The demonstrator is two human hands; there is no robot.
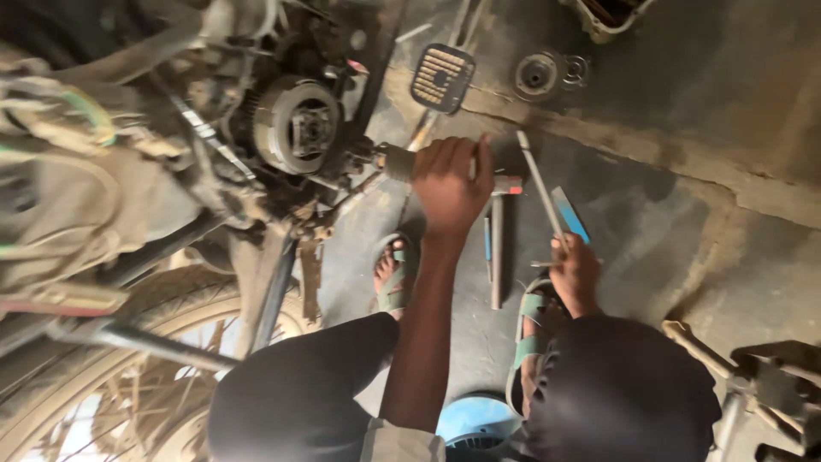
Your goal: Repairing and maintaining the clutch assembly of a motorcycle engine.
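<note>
The motorcycle engine stands opened on its side: the side cover is off and the round clutch assembly sits bare in the casing, with toothed gear edges showing at its left. That much of the stripping appears done. What looks like the removed cover lies at the top edge of the view, only partly visible.

The left hand is closed around a socket-type tool whose end points at the lower right of the clutch area, seemingly on a fastener there; the contact point itself is too dark to confirm. The right hand rests lower, fingers curled on the end of a long thin metal rod that slants up across the concrete floor.

Parts lie spread on that floor: a square mesh filter, 2 round metal pieces, a grey bar between the person's 2 sandalled feet, and a blue-handled tool just beside the rod. With these out and tools in both hands, the work seems mid-way: the clutch itself is in place.
</note>
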